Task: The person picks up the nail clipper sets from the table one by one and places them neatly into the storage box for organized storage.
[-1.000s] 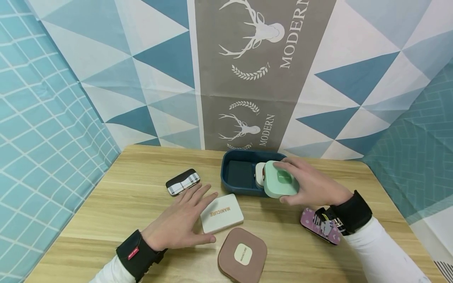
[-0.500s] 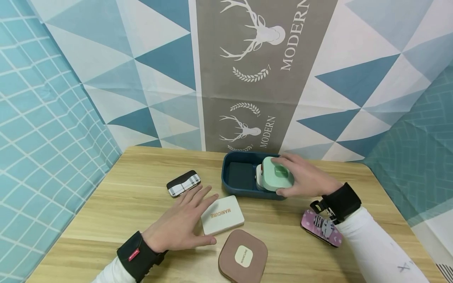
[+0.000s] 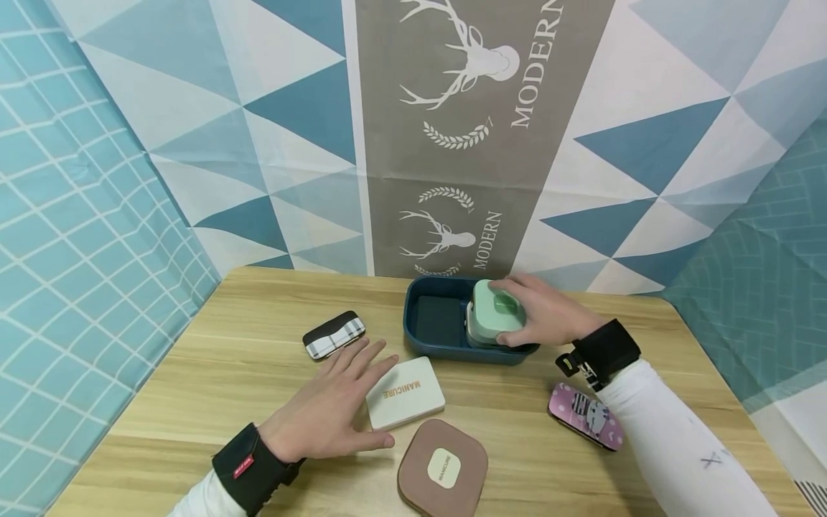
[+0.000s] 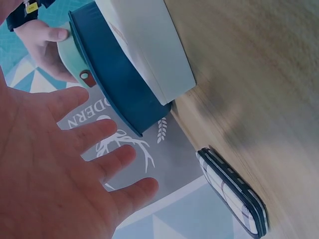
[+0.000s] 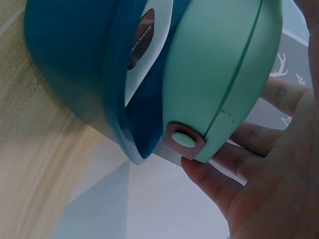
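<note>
My right hand point(image 3: 539, 312) grips a mint green manicure case point(image 3: 496, 310) by its sides. It holds the case over the right part of a dark blue bin point(image 3: 429, 350); the right wrist view shows the case's brown snap tab point(image 5: 184, 141) at the rim. Beneath it, inside the bin, lies a white case point(image 5: 149, 45) with a brown label. A dark flat case point(image 3: 439, 321) lies in the bin's left part. With fingers spread, my left hand point(image 3: 332, 402) hovers beside a white manicure case point(image 3: 405, 391) and holds nothing.
A plaid and black case point(image 3: 334, 335) lies at the left of the table point(image 3: 213, 402). A brown square manicure case point(image 3: 443, 467) lies near the front, and a purple patterned case point(image 3: 584, 416) at the right, by my right sleeve. A patterned cloth wall stands behind the bin.
My right hand has moved the green case left, from the bin's right front edge to over its right part, above the white case. The left hand has stayed in place.
</note>
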The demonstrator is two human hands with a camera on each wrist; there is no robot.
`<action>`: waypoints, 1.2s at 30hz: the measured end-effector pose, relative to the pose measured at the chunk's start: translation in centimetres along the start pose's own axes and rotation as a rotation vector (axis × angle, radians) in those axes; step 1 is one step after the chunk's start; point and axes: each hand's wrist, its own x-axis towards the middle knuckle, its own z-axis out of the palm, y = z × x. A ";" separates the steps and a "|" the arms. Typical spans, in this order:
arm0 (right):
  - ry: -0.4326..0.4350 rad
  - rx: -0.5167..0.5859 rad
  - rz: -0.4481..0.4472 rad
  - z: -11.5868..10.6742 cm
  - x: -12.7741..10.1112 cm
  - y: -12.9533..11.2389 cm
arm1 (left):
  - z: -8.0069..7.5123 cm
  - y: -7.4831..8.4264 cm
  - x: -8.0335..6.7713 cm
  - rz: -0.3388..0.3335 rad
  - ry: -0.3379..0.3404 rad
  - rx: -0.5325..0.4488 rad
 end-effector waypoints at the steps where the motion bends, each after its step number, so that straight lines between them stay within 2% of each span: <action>1: -0.005 0.002 0.003 0.0 0.2 0.1 | 0.0 0.0 0.0 0.000 0.000 0.000; 11: -0.048 0.021 0.029 0.5 1.5 0.8 | 0.0 0.0 0.0 -0.009 -0.006 -0.015; 28: -0.114 0.031 0.093 1.0 1.9 1.0 | 0.0 -0.1 0.0 -0.012 -0.017 -0.022; 36: -0.116 0.022 0.079 1.3 1.9 1.2 | 0.0 -0.2 0.0 -0.003 -0.002 -0.013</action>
